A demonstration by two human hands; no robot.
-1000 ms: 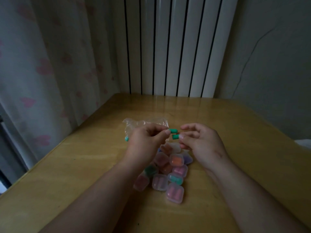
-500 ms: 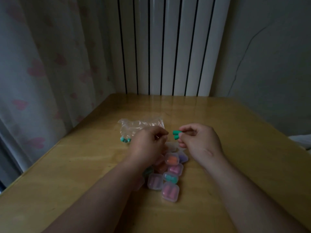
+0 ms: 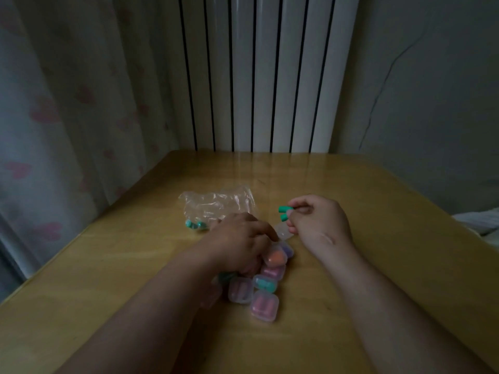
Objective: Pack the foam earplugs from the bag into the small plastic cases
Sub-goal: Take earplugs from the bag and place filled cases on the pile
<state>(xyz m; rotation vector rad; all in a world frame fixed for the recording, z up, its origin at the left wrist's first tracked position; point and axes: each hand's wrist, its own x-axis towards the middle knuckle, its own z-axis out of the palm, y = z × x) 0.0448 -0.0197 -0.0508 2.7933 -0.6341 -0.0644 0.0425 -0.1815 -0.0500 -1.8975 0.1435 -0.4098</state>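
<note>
My right hand point(image 3: 318, 221) pinches two green earplugs point(image 3: 284, 213). My left hand point(image 3: 240, 240) rests on the heap of cases point(image 3: 265, 303) (grip unclear), with the bag point(image 3: 216, 203) just beyond.

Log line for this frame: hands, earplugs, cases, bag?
right hand: pinches two green earplugs | left hand: on the case pile, grip unclear | bag: on table, loose earplugs inside

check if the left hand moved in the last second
Yes: judged against the bag, the left hand came down toward the person, onto the pile of cases.
</note>
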